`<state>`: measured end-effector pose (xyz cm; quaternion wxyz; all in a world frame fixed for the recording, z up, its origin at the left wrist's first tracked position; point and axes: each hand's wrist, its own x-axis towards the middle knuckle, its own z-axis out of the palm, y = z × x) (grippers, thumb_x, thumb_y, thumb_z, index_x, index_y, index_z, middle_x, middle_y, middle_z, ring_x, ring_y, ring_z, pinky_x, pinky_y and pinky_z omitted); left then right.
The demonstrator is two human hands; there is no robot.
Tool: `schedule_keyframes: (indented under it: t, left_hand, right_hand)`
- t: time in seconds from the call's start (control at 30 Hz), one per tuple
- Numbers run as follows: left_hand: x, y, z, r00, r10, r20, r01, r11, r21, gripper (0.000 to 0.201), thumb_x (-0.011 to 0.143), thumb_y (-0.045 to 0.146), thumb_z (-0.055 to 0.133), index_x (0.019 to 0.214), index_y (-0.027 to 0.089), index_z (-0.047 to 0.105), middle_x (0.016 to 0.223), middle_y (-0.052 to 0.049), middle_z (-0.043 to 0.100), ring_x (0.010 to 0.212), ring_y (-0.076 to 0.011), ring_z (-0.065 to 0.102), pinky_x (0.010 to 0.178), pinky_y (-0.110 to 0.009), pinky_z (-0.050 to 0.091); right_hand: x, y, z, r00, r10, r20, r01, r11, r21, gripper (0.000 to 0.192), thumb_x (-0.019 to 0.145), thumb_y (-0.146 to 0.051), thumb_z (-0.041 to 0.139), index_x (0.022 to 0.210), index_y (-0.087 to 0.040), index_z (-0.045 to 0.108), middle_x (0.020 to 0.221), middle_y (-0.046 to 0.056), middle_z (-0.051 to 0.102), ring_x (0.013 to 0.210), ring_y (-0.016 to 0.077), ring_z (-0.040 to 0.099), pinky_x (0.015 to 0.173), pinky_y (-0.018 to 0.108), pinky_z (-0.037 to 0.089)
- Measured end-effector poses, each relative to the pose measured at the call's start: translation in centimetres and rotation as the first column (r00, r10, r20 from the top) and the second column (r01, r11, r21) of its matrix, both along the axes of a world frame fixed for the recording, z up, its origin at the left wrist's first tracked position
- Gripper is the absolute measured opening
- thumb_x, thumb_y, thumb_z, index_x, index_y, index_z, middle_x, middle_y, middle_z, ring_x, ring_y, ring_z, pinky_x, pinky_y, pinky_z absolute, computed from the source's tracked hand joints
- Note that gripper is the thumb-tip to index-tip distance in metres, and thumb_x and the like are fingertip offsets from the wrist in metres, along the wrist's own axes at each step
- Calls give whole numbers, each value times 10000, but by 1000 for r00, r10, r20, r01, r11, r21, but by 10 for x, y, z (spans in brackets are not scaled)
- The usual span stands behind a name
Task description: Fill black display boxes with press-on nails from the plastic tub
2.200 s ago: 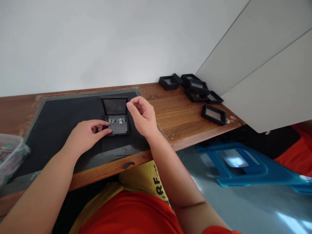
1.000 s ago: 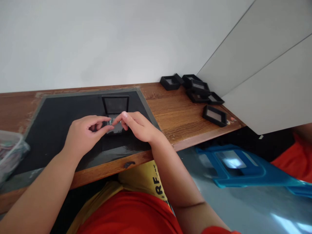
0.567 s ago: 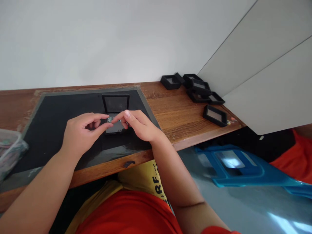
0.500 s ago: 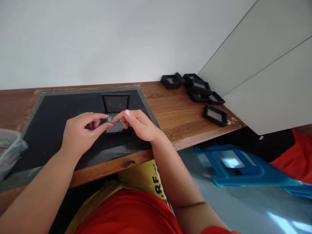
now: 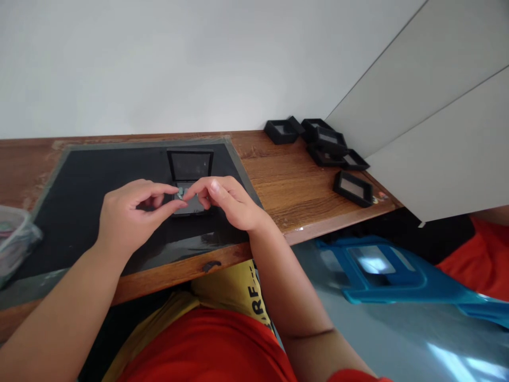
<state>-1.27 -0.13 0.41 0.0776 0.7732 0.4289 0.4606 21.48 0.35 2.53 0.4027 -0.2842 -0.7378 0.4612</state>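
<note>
A small black box lies open on the black mat, its lid tilted back and its grey base partly hidden by my fingers. My left hand pinches a tiny teal bead between thumb and forefinger just above the base. My right hand comes in from the right with its fingers curled, and its forefinger and thumb tips meet the same bead. The other small pieces in the box are hidden behind my fingers.
The mat lies on a wooden desk against a white wall. Several empty black boxes sit at the back right, one more near the right edge. A clear plastic tub stands at the far left. A blue stool lies on the floor to the right.
My right hand came down from above the box to meet my left fingertips. The bead has been lifted off the row in the box and is now held between both hands.
</note>
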Motion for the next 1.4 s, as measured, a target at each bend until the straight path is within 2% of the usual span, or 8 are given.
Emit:
schedule_keyframes:
  t: [0.33,0.73,1.0,1.4]
  left_hand:
    - [0,-4,3,999,-39,-20,39,999,15,93,937,361,776,978,286,814,662,36,621,606,-134,548,633,-305,467]
    - [1,-3,4,998,-52,-40,54,997,49,90,953,339,763,998,276,809,649,43,606,601,-125,540,633,-291,468]
    - [2,-4,3,998,-60,-27,60,998,2,93,943,354,758,988,304,821,649,42,614,597,-134,549,642,-302,468]
    - [2,-3,4,995,-73,-60,75,997,34,85,964,328,740,1004,294,807,641,50,585,600,-126,523,629,-296,446]
  right_hand:
    - [0,0,-1,999,32,-7,-32,999,9,632,1053,-709,419,971,-161,723,728,-23,515,685,112,463,650,264,378]
    - [0,0,0,999,37,0,-37,999,7,619,1053,-710,413,1001,-163,697,750,-19,515,707,115,471,653,261,384]
    - [0,1,-2,999,39,-2,-39,999,4,624,1045,-723,415,1040,-163,691,756,-18,520,712,123,479,673,273,396]
    - [0,2,-1,999,30,24,-32,995,94,592,1046,-706,436,1036,-165,676,822,-8,583,715,119,483,705,292,397]
